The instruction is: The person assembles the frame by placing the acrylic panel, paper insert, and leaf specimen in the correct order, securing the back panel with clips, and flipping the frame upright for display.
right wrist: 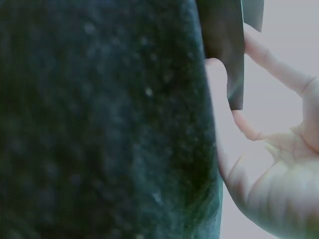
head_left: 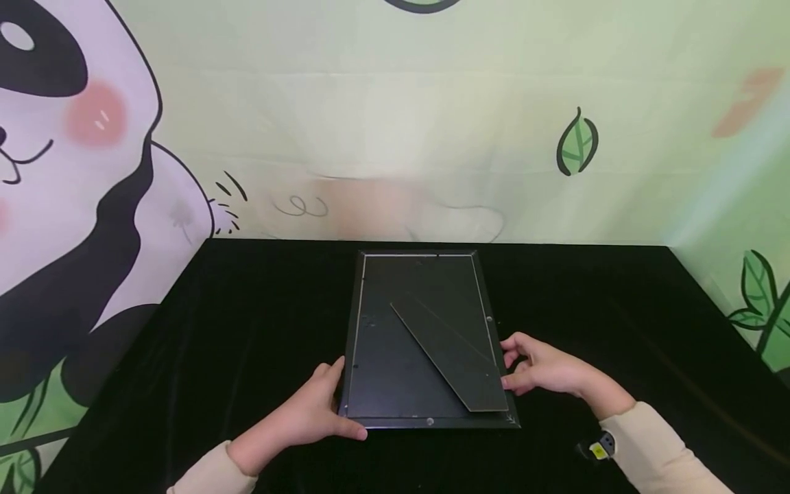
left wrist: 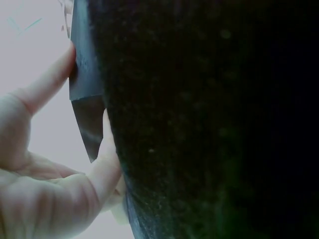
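A dark picture frame [head_left: 395,370] lies back side up on the black table, its slanted easel stand [head_left: 457,357] showing against the backing in the head view. My left hand [head_left: 315,405] grips the frame at its near left corner, thumb at the near edge and other fingers along the left side. On the opposite side, my right hand [head_left: 540,367] holds the right edge, thumb and fingers spread along it. In the left wrist view, fingers [left wrist: 55,69] meet the frame's dark side [left wrist: 87,74]. The right wrist view shows fingers [right wrist: 271,59] at the frame's edge [right wrist: 232,55].
Black cloth covers the table [head_left: 278,309], which runs back to a pale green wall [head_left: 524,41] with printed leaves and a panda. A small dark device with a yellow label [head_left: 599,451] sits at the right sleeve [head_left: 654,446].
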The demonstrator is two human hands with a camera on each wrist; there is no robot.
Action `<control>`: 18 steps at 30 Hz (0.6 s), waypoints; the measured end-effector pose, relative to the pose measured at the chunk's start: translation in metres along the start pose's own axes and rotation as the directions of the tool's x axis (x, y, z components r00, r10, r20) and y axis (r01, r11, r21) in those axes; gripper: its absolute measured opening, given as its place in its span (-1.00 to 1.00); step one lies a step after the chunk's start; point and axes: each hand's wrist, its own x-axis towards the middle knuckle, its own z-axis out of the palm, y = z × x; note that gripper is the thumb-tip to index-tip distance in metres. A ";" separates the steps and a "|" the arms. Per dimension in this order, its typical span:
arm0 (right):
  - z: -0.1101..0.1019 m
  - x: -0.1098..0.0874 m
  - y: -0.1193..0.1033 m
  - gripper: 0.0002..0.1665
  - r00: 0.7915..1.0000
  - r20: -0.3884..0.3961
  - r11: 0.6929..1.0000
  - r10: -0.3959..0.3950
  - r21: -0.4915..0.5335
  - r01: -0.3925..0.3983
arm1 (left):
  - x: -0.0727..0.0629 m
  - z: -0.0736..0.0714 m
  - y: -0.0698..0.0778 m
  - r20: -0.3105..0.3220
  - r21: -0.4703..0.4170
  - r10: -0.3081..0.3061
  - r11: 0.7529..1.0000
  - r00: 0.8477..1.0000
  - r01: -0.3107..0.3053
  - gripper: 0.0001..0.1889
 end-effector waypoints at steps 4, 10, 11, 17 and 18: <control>-0.004 0.002 -0.003 -0.29 0.999 0.010 0.999 0.035 -0.014 -0.035 | 0.000 0.000 -0.001 0.000 -0.002 0.009 1.000 1.000 -0.009 0.21; -0.020 0.012 -0.012 -0.32 0.994 0.035 0.990 0.102 -0.098 -0.098 | 0.000 -0.001 0.000 0.002 0.003 0.008 1.000 1.000 -0.008 0.20; -0.024 0.015 -0.014 -0.31 0.993 0.039 0.988 0.111 -0.111 -0.106 | 0.000 -0.001 0.001 0.001 0.007 0.006 1.000 1.000 -0.006 0.20; -0.043 0.037 -0.030 -0.20 0.988 0.027 0.979 0.152 -0.141 -0.147 | -0.002 -0.002 0.002 0.006 0.008 -0.006 1.000 1.000 0.006 0.20; -0.047 0.042 -0.033 -0.18 0.988 0.021 0.977 0.155 -0.148 -0.150 | -0.002 -0.002 0.002 0.009 0.005 -0.003 1.000 1.000 0.003 0.20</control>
